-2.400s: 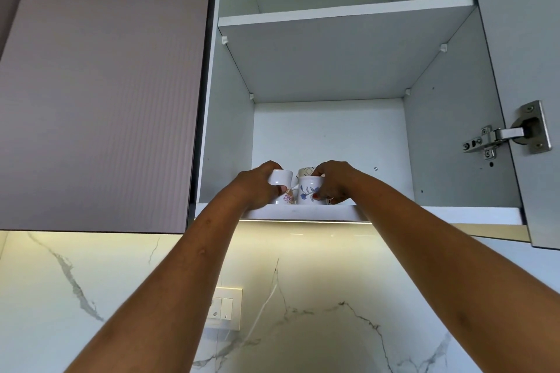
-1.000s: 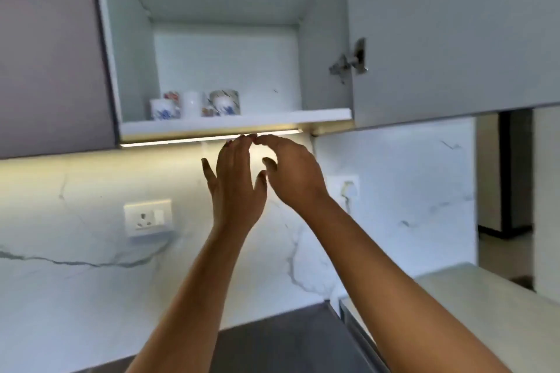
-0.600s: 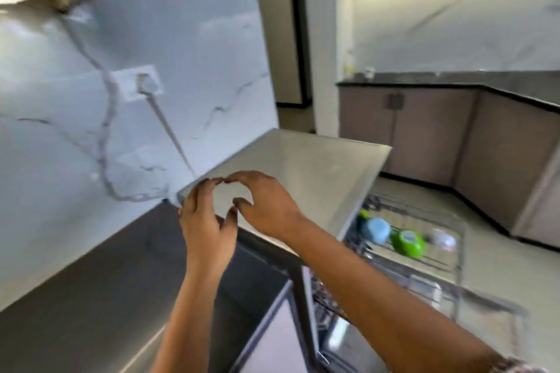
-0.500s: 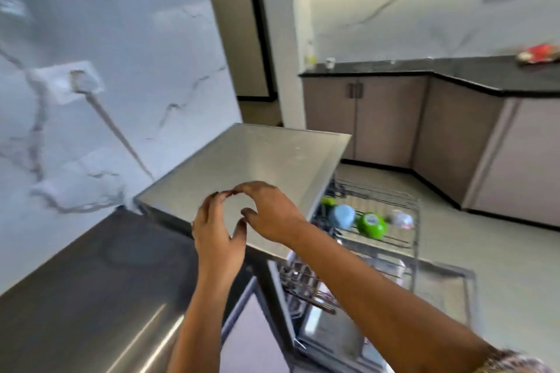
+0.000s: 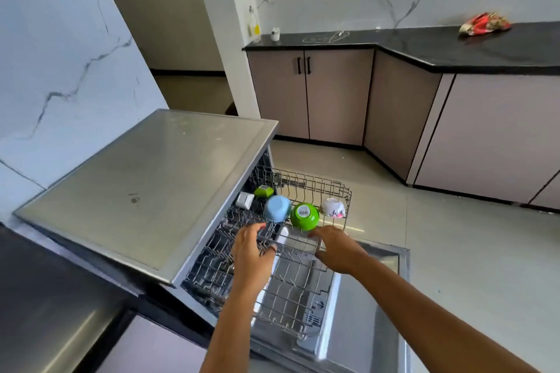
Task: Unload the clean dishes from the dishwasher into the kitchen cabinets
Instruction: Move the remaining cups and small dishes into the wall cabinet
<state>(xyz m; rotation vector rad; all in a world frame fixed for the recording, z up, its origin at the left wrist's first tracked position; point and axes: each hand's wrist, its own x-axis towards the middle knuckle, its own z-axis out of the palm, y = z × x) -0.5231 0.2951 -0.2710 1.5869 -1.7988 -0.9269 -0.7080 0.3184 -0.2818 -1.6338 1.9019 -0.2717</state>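
Notably, left hand [image 5: 251,248] and right hand [image 5: 336,248] hovered empty, fingers loosely spread, near upturned blue bowl [image 5: 277,208] and green bowl [image 5: 304,216], whose smooth bases could slip.

Left hand [image 5: 250,251] and right hand [image 5: 336,251] dropped from the cabinet to the dishwasher rack [image 5: 315,182].

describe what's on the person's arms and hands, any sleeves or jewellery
Two bare arms, no sleeves, watch or bracelet in view. The left hand shows small red spots at its fingertips, perhaps nail polish, too blurred to be sure. The right hand wears nothing visible.
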